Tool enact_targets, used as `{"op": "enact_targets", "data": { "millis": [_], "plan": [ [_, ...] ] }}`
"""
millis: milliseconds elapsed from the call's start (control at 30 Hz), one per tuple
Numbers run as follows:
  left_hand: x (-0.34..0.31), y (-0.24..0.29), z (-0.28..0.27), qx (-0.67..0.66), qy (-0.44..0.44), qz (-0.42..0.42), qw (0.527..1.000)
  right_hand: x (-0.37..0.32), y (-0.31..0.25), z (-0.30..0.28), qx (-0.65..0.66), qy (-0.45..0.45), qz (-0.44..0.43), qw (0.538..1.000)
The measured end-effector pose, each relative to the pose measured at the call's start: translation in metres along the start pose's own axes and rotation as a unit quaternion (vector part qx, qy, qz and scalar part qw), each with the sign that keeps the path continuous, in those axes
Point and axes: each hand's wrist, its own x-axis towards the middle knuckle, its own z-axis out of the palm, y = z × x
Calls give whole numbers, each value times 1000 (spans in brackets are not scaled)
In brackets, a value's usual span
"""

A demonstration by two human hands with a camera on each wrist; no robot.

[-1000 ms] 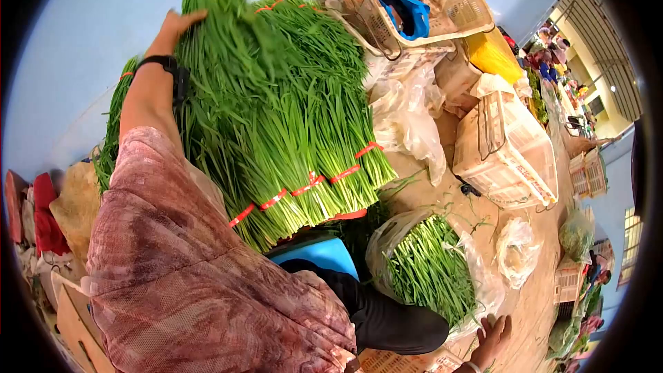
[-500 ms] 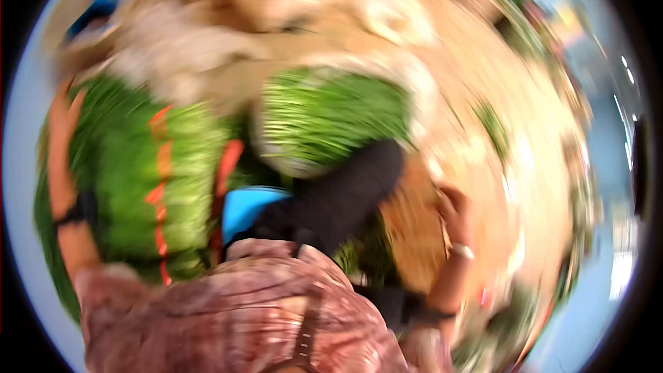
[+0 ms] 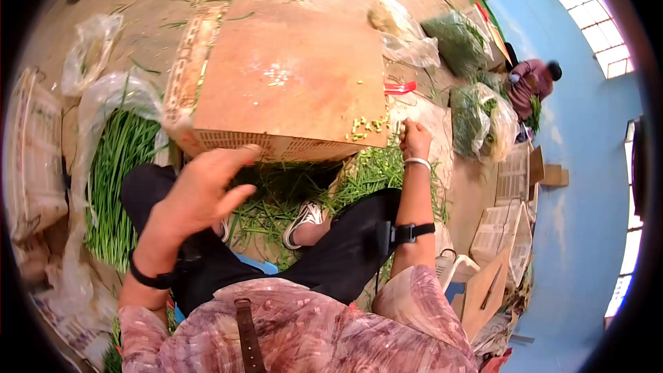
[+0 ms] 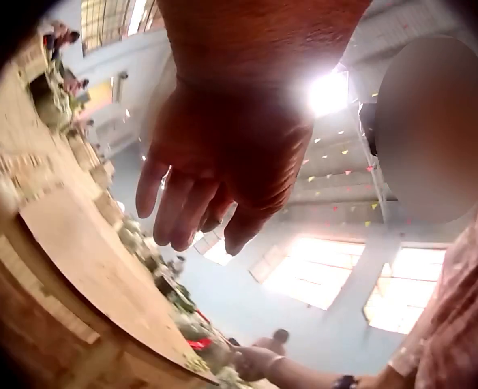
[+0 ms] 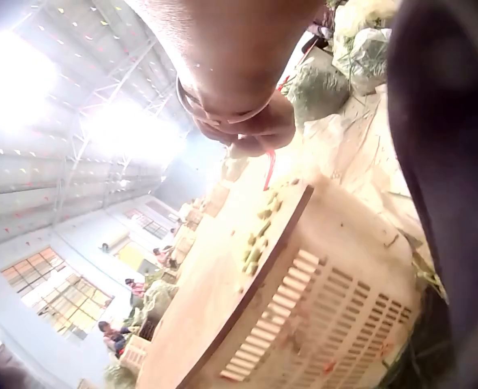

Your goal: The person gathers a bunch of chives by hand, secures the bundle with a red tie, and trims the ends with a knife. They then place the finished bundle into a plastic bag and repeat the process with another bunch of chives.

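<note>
My left hand [image 3: 207,190] is raised over my left knee, at the near-left corner of a brown board [image 3: 290,69]. Its fingers and thumb are spread, with nothing in them, as the left wrist view also shows. Beside the board's near-right corner is my right hand [image 3: 416,139], its fingers bent inward. The fingertips are hidden in the right wrist view, so I cannot tell whether they hold anything. Red strips [image 3: 400,88] lie at the board's right edge, just beyond that hand. Small cut green pieces [image 3: 366,126] are scattered on the corner next to it.
The board lies on a slatted plastic crate [image 5: 336,300]. Long green leafy stalks [image 3: 114,186] fill a clear bag at the left. Loose green trimmings [image 3: 373,166] cover the floor around my feet. Filled bags [image 3: 483,117] stand at the right, near a seated person [image 3: 532,83].
The view has swung from the stacked green bundles to the board. My left hand has left the bundle it held and come over my knee. My right hand has reached the board's right side.
</note>
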Motion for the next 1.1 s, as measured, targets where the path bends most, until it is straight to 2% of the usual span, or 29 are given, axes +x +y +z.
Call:
{"op": "enact_targets", "data": {
  "millis": [33,167,200,233,300,367,400,433,500,567,633,700,767,800,833,900,933,967,1000,1033,1067,1100],
  "plan": [
    [16,1,16,-15,-10,37,999,15,-1,-1,8,8,8,1000],
    [48,-2,63,-50,-101,66,991,77,-7,25,-50,46,2,998],
    [51,-5,71,-57,-111,75,989,93,-3,33,-74,81,1,994],
    [51,-10,78,-57,-131,69,987,112,7,40,-99,114,0,989],
    [50,-17,84,-56,-153,41,986,154,36,42,-118,112,4,987],
    [49,-22,84,-48,-165,12,985,174,55,42,-127,127,-65,982],
    [49,-24,84,-40,-174,-14,984,163,44,46,-67,113,-27,991],
    [49,-27,85,-41,-174,-17,984,163,43,46,-68,111,-26,991],
    [48,-32,87,-42,-158,-21,986,162,42,44,38,75,-49,995],
    [47,-33,88,-50,-157,-20,986,146,31,41,35,59,-50,996],
    [47,-34,90,-57,-152,-17,987,130,17,39,27,42,0,999],
    [46,-34,90,-65,-147,-14,987,118,5,37,-15,20,15,1000],
    [45,-33,89,-66,-143,-12,987,107,1,40,-27,19,-26,999],
    [46,-33,88,-67,-140,-9,988,99,-5,38,-72,-21,-58,995],
    [46,-33,87,-68,-139,-9,988,91,-12,34,-73,-21,-59,995],
    [45,-33,85,-65,-135,-17,989,81,-26,20,-261,3,-45,964],
    [45,-33,83,-66,-134,-15,989,98,-16,0,-393,14,-96,914],
    [45,-34,80,-76,-123,-15,989,106,-9,-21,-382,70,-124,913],
    [46,-34,76,-87,-112,-15,990,105,-13,-42,-435,136,-208,865],
    [47,-34,71,-88,-109,-15,990,69,-51,-46,-346,164,-197,902],
    [50,-34,63,-102,-81,-21,991,89,-44,-84,-458,202,-405,765],
    [53,-33,53,-116,-52,-27,992,80,-70,-105,-461,239,-411,749]
  ]
}}
